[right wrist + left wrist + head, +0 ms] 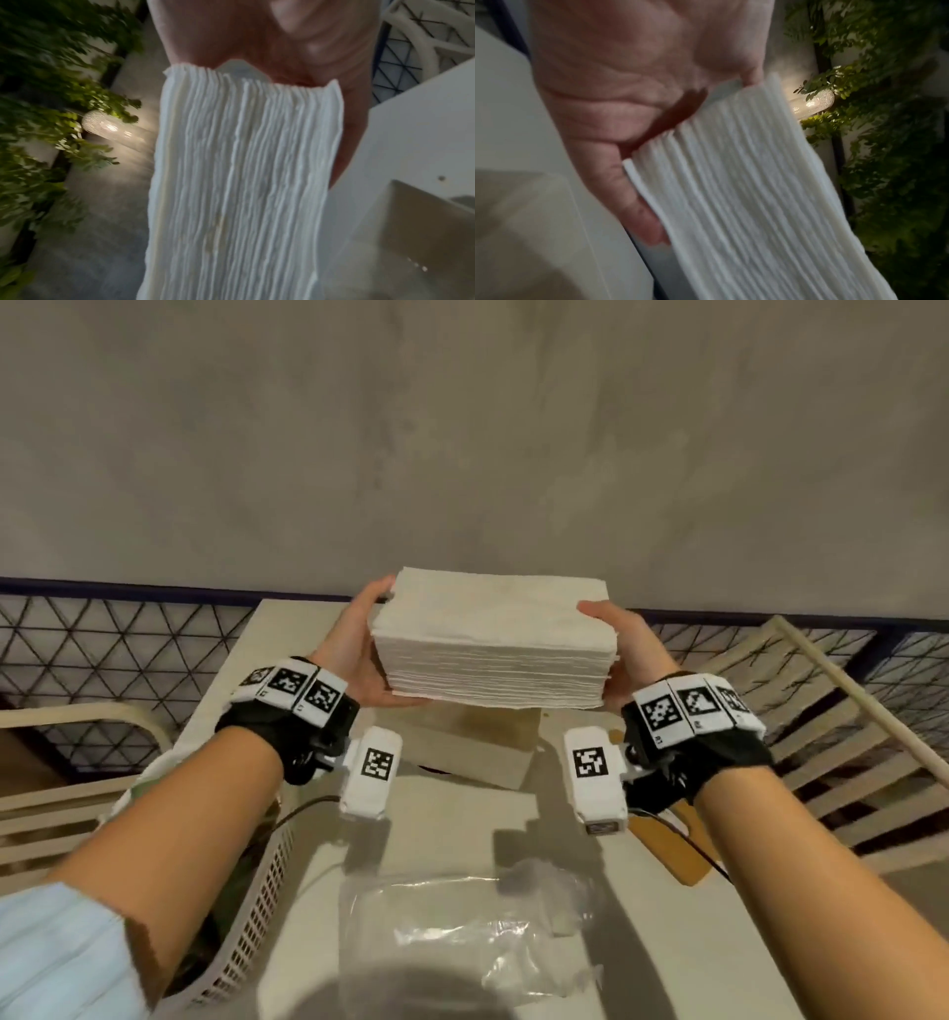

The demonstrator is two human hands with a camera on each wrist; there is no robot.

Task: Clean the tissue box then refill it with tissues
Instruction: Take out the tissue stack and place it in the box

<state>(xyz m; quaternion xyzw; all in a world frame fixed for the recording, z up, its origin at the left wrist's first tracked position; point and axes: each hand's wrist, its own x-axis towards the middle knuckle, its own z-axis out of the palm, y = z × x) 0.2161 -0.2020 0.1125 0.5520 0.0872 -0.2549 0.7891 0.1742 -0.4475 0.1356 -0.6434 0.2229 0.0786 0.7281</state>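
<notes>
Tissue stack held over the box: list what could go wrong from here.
1. The stack is loose sheets clamped only at its two ends by the left hand and right hand; its unsupported middle could sag or shed sheets.
2. The box is mostly hidden under the stack, so lowering is partly blind and edges may catch its rim.
3. The clear wrapper lies near the table edge and could slide off.

White tissue stack (493, 634), beige table (452, 819) — black-and-white checkered wrist tags (303, 685)
</notes>
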